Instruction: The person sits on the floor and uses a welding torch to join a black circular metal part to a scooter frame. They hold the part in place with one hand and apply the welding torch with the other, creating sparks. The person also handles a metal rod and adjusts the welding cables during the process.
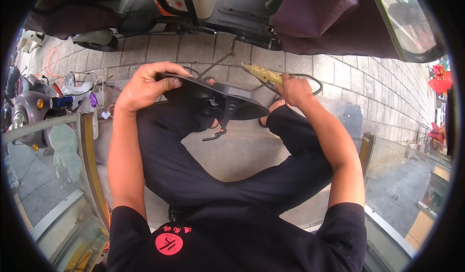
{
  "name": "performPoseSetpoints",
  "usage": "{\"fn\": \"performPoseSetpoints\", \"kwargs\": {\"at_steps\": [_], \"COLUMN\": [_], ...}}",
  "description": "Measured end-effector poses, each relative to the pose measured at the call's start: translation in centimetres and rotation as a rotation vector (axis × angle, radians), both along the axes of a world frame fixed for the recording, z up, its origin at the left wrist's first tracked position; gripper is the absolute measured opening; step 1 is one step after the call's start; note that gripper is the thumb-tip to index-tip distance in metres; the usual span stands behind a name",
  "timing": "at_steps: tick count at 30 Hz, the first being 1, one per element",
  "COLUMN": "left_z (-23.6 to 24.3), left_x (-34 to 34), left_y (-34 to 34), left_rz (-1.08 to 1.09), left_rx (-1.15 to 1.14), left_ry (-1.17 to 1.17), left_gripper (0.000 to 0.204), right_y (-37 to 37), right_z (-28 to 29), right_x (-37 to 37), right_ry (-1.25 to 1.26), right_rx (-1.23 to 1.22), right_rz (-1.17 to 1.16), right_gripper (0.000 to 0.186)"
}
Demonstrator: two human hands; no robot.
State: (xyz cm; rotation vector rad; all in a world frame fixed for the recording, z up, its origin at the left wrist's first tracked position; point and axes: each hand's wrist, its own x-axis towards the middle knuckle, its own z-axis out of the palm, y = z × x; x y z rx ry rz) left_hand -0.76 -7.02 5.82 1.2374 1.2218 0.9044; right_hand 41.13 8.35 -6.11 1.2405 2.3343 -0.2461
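My left hand (154, 84) grips the left edge of a black plastic panel (235, 92), its thumb and fingers pinching the rim. The panel is tilted above my knees, and a strap-like bracket (226, 111) hangs from its underside. My right hand (294, 89) is closed around the rear of a yellow, stained handheld tool (262, 72) with a black cord (316, 81) looping out beside it. The tool's front end points left and away from me, apart from the panel. What the panel covers beneath it is hidden.
A scooter with a dark floorboard (242, 3) and a purple-brown cover (334, 18) stands ahead. More scooters (34, 105) and loose wires are at the left. Glass doors (48, 165) flank me on both sides. Grey paving (348, 81) spreads beyond the step.
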Motion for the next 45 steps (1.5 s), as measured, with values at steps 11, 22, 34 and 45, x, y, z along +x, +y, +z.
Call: {"fn": "performPoseSetpoints", "kwargs": {"at_steps": [11, 22, 34, 45], "left_z": [-2.3, -3.2, -4.5, -4.6], "left_x": [-2.6, -3.2, -4.3, -3.6], "left_y": [1.3, 2.1, 2.0, 3.0], "left_rz": [0.211, 0.356, 0.368, 0.452], "left_rx": [-0.011, 0.004, -0.031, -0.031], "left_ry": [-0.008, -0.046, -0.073, -0.165], "left_gripper": [0.020, 0.029, 0.036, 0.041], "right_y": [0.2, 0.6, 1.4, 2.2], "right_z": [-2.5, -1.8, -1.1, -0.9], "right_x": [-1.8, -3.1, -5.0, -6.1], "right_ry": [0.050, 0.074, 0.088, 0.109], "right_rx": [0.069, 0.050, -0.029, -0.097], "right_rz": [0.028, -0.004, -0.092, -0.149], "right_gripper": [0.049, 0.047, 0.047, 0.048]}}
